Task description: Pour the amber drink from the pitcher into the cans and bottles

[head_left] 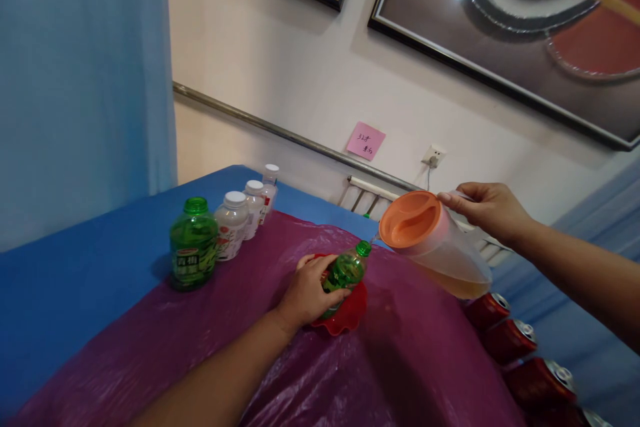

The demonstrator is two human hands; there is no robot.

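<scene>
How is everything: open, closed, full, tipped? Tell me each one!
Plastic pitcher: lidded, tipped, partly filled, in right hand
Held green bottle: uncapped, gripped by left hand
Standing green bottle: uncapped, upright
Three white-capped bottles: closed, upright
Red cans: standing; opened or not, unclear
Wall socket: plugged into

Tilted pitcher [453, 260] beside held green bottle [347, 270]

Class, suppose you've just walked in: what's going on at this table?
The left hand grips a small, green, transparent plastic bottle at a red, wavy-edged dish. The right hand holds a tilted, translucent plastic pitcher with an orange lid, its spout near the bottle's mouth. Amber liquid lies inside the pitcher.
</scene>
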